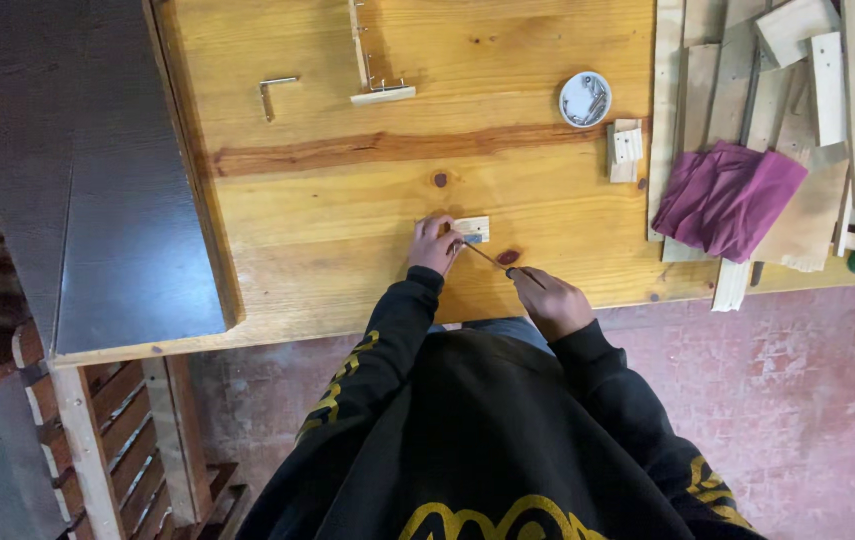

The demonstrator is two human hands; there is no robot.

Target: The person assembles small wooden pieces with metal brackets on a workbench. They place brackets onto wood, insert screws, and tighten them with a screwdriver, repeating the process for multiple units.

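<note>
The small wood block (pixel 472 229) lies pinned flat on the desk (pixel 347 200) under the left hand (pixel 434 244), while the right hand's (pixel 551 300) grip, clenched on a thin tool (pixel 487 257), should steer its tip steadily.

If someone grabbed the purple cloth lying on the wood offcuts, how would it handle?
The purple cloth would probably be floppy, since it lies creased and draped over the wood offcuts. It is likely light, and unlikely to roll or break.

Woodworking shop: workbench (pixel 347 200), stacked offcuts (pixel 797 60).
</note>
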